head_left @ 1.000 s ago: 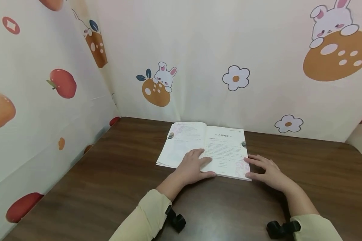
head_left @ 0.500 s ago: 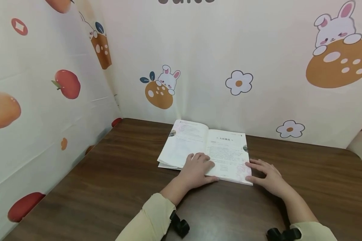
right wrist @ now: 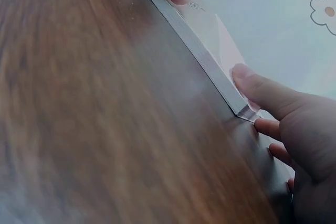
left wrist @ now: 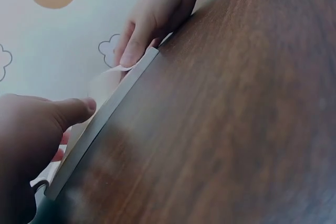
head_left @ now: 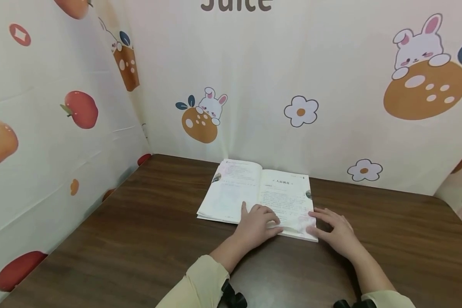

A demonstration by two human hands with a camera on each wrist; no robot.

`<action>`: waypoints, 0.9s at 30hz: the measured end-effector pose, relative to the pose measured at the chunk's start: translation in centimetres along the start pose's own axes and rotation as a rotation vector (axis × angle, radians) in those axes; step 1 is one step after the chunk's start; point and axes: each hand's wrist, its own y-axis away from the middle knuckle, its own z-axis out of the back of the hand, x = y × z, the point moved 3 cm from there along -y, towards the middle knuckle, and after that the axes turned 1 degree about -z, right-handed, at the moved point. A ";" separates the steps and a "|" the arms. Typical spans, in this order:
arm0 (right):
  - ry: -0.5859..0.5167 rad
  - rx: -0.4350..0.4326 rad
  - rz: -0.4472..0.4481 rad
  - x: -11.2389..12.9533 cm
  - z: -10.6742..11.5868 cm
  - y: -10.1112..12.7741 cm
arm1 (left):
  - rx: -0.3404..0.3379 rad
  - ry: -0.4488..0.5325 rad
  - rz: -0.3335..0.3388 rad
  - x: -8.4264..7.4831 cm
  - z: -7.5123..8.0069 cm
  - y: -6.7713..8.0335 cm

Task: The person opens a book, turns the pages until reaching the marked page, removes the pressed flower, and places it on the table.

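An open book point(head_left: 235, 188) with printed pages lies on the table near the back wall. My left hand point(head_left: 254, 226) rests over the lower middle of the book, fingers bent on the right page and thumb at the bottom edge. At the lower right corner is my right hand point(head_left: 336, 231), its thumb on the page and its fingers along the book's side edge. In the right wrist view the page point(right wrist: 223, 38) bows up off the stack beside the right thumb point(right wrist: 252, 80). The left wrist view shows the left thumb point(left wrist: 81, 109) just above the raised sheet.
The dark wooden table point(head_left: 138, 239) spreads out on both sides of the book. Right behind it hangs a pale cloth wall point(head_left: 262, 64) printed with rabbits, fruit and flowers. Another printed cloth point(head_left: 42, 149) borders the left side.
My left hand has slid right across the book's lower edge, and its fingers have bent. The lower right part of the page has risen. The right hand stays at the corner; the head view has shifted slightly.
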 end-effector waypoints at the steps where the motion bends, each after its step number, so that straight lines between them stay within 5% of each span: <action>1: -0.008 0.004 -0.008 0.0 0.1 0.0 | -0.012 0.016 0.000 0.0 0.0 0.0; 8: -0.114 0.029 -0.075 0.4 0.6 0.2 | -0.072 0.064 0.040 -0.2 0.6 0.2; 17: -0.090 0.049 -0.074 0.3 0.6 0.5 | -0.104 0.052 0.062 0.1 0.8 0.0; 22: -0.092 0.031 -0.036 0.1 0.5 0.3 | -0.229 0.217 0.099 1.1 1.7 -0.1; 27: -0.089 0.025 -0.036 0.0 0.3 0.3 | -0.357 0.508 0.163 3.0 2.4 0.4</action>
